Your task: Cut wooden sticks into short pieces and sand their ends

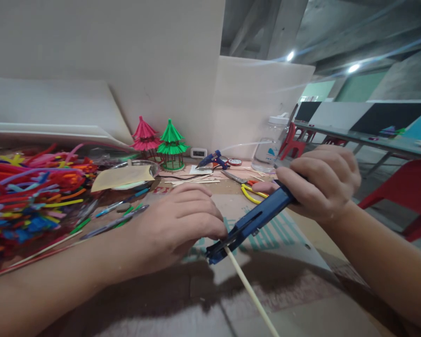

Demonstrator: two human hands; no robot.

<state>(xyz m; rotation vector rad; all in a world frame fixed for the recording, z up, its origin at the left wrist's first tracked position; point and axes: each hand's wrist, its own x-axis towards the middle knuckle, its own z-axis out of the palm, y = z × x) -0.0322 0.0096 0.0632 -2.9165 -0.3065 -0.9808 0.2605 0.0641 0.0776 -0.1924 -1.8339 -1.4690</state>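
Observation:
My right hand [323, 185] is wrapped round the handles of a blue plier-like cutter [254, 217], which slants down to the left. Between its jaws, near the tip, lies a thin pale wooden stick [250, 290] that runs towards me and out of the bottom of the view. My left hand [182, 220] is closed at the far side of the jaws, with fingers curled down where the stick enters. Its fingertips and that end of the stick are mostly hidden behind the hand and tool.
Beneath lies a cardboard sheet [294, 299] with green print. Pipe cleaners [31, 196] heap up at left, near pens [117, 224]. Behind stand pink [145, 135] and green [171, 142] little pavilions, a glue gun [210, 159], yellow-handled scissors [249, 193] and a bottle [269, 147].

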